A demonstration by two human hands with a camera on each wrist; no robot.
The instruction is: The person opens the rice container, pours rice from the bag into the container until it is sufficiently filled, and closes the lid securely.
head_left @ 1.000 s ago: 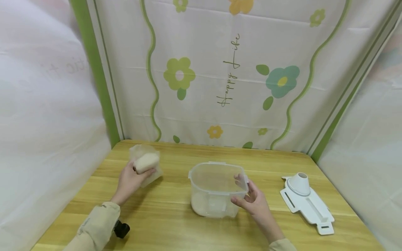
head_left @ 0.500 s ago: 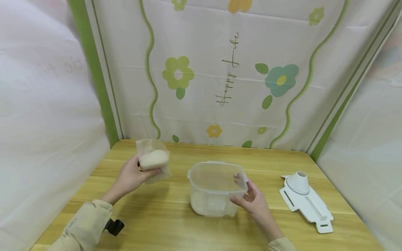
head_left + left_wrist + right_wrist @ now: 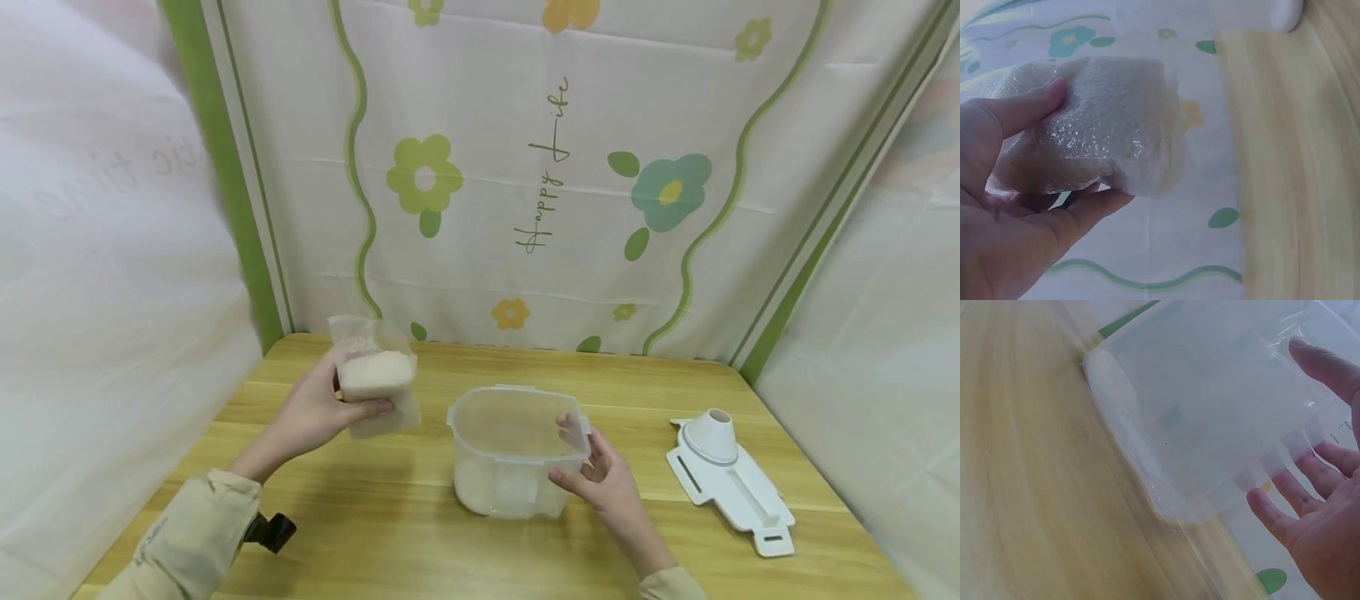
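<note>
My left hand (image 3: pixel 313 408) grips a clear sealed bag of rice (image 3: pixel 377 373), thumb in front and fingers behind, above the table's left side. In the left wrist view, the rice bag (image 3: pixel 1107 128) looks tightly packed and shiny. A lidless clear plastic container (image 3: pixel 468 446) stands upright on the table to its right. My right hand (image 3: pixel 611 487) holds the container's right end, with the thumb at the near side and fingers round the far side. White contents show through the container's lower wall; the right wrist view shows them along the bottom (image 3: pixel 1125 425).
A white lid with a cone-shaped spout (image 3: pixel 738 483) lies on the wooden table (image 3: pixel 420 558) to the right. Fabric walls (image 3: pixel 480 108) printed with flowers enclose the back and both sides. A black wrist device (image 3: pixel 272 532) sits under the left sleeve.
My left hand has lifted the rice bag and carried it rightward toward the container, turning it more upright. The right hand and container have stayed in place.
</note>
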